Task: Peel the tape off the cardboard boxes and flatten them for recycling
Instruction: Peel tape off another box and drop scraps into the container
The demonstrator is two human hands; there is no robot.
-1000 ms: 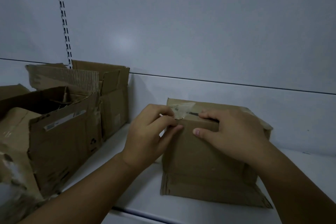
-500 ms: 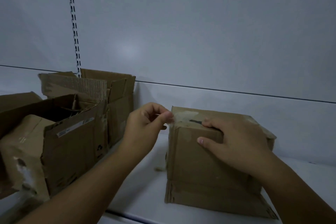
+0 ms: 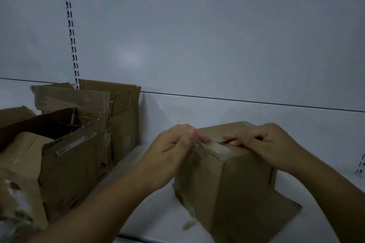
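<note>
On the white shelf (image 3: 158,213), a small brown cardboard box (image 3: 243,179) stands with one corner turned towards the camera and its lower flaps splayed out flat at its base. A strip of clear, glossy tape (image 3: 217,148) crosses the near top edge of this box, next to a dark slit in the top seam.

At the box's upper left corner, the left hand (image 3: 169,152) has its grip closed. The thumb and curled fingers meet on the loose left end of the tape, which is lifted off the cardboard there. This hand is blurred, so I cannot tell exactly which fingers pinch.

On top of the box, to the right of the slit, the right hand (image 3: 264,144) sits with bent fingers, and its fingertips (image 3: 235,141) press down on the cardboard just beside the tape. Its grip is curled onto the box top; the thumb is hidden.

More crumpled tape (image 3: 189,223) hangs down the box's left face to the shelf.

Well to the left of the box stand two larger open brown cardboard cartons, one nearer the camera with a pale label (image 3: 75,163) and one farther back (image 3: 124,124). A torn corrugated flap (image 3: 79,98) rises between them. Behind the box is a plain white back panel (image 3: 197,45) with a slotted upright rail (image 3: 71,31) on its left part.
</note>
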